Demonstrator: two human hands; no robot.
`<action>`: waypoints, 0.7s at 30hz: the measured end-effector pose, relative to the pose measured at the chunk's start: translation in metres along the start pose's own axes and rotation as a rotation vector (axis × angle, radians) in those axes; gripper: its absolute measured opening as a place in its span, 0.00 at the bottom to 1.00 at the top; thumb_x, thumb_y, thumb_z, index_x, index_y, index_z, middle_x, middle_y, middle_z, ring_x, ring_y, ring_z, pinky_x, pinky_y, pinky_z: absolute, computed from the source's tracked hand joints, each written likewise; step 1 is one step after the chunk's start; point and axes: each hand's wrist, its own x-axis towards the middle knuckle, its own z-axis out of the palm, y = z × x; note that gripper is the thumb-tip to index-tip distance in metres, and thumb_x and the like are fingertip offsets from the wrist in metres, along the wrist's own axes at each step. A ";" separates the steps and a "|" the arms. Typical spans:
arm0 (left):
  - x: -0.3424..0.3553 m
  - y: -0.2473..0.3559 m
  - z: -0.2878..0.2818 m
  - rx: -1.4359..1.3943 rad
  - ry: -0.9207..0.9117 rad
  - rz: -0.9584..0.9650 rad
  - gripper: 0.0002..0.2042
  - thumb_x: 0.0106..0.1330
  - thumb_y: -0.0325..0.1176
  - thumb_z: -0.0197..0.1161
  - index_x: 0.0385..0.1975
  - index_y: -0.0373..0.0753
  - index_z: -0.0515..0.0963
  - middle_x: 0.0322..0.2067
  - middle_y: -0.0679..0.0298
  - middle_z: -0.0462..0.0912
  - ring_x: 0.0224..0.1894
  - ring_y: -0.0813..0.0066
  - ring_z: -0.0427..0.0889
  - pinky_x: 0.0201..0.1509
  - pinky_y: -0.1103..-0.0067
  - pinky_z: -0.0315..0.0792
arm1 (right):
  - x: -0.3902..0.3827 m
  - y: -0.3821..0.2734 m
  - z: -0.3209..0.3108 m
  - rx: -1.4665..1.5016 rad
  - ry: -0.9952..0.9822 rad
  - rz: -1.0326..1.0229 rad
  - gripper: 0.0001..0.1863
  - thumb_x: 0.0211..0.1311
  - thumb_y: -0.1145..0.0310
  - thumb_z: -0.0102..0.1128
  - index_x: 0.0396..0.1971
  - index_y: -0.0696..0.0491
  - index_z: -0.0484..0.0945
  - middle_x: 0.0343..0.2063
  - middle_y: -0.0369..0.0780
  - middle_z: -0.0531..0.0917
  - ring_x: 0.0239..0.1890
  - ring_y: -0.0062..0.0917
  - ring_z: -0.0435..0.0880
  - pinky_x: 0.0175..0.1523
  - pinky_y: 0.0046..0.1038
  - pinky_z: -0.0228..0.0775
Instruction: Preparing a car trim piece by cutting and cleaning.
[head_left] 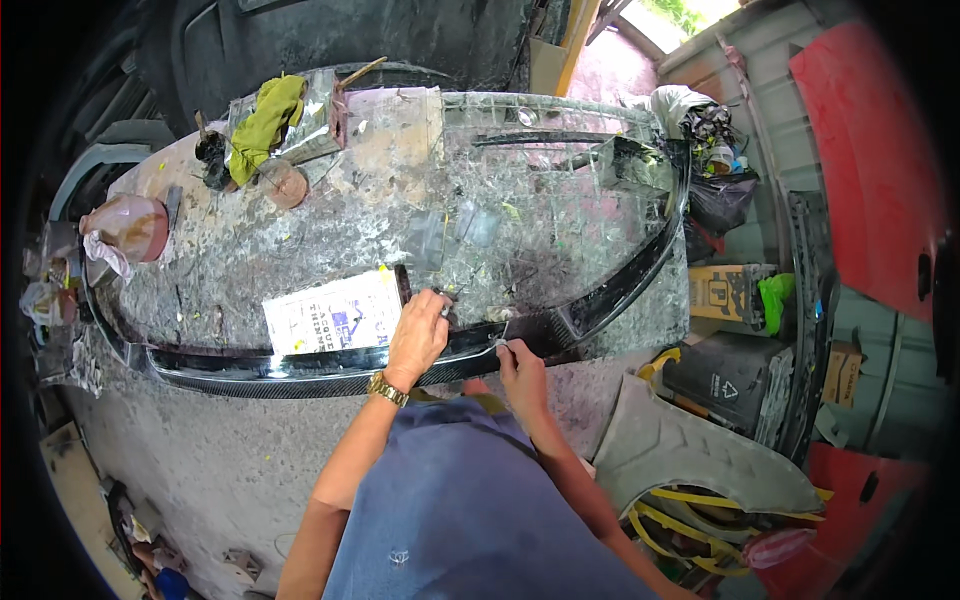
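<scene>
A long curved black glossy car part with a woven pattern (250, 372) lies along the workbench's (380, 180) near edge and up its right side. My left hand (425, 325), with a gold watch at the wrist, is closed around a small object I cannot make out, just above the part and beside a white rectangular can with a printed label (325, 310). My right hand (515, 365) pinches something small and pale, too small to name, at the part's lower edge, right of the left hand.
Behind are a green cloth (265, 125) and a pink container (135, 225). To the right stand bagged rubbish (720, 200), cardboard boxes (720, 290) and red car panels (860, 160). A grey fender (680, 450) with yellow tape lies low at the right, beside the bench.
</scene>
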 end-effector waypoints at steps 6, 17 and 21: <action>0.001 -0.002 0.001 -0.007 0.015 0.022 0.11 0.60 0.24 0.55 0.42 0.34 0.76 0.39 0.52 0.74 0.47 0.49 0.74 0.54 0.61 0.70 | 0.004 0.000 -0.001 0.024 0.015 -0.046 0.11 0.69 0.64 0.62 0.34 0.57 0.78 0.21 0.54 0.78 0.28 0.53 0.80 0.31 0.45 0.68; 0.003 -0.001 0.001 -0.020 0.022 0.037 0.11 0.60 0.24 0.54 0.42 0.34 0.76 0.39 0.52 0.74 0.47 0.49 0.74 0.54 0.61 0.69 | 0.002 -0.003 -0.006 -0.019 -0.007 -0.028 0.12 0.71 0.62 0.59 0.34 0.56 0.78 0.21 0.53 0.79 0.28 0.54 0.79 0.30 0.46 0.66; 0.000 0.000 -0.001 -0.029 0.020 0.021 0.11 0.60 0.24 0.54 0.42 0.34 0.76 0.39 0.52 0.74 0.47 0.49 0.74 0.54 0.61 0.69 | 0.000 -0.001 -0.009 -0.075 -0.022 -0.022 0.12 0.71 0.61 0.59 0.34 0.55 0.78 0.21 0.53 0.79 0.28 0.54 0.80 0.31 0.46 0.67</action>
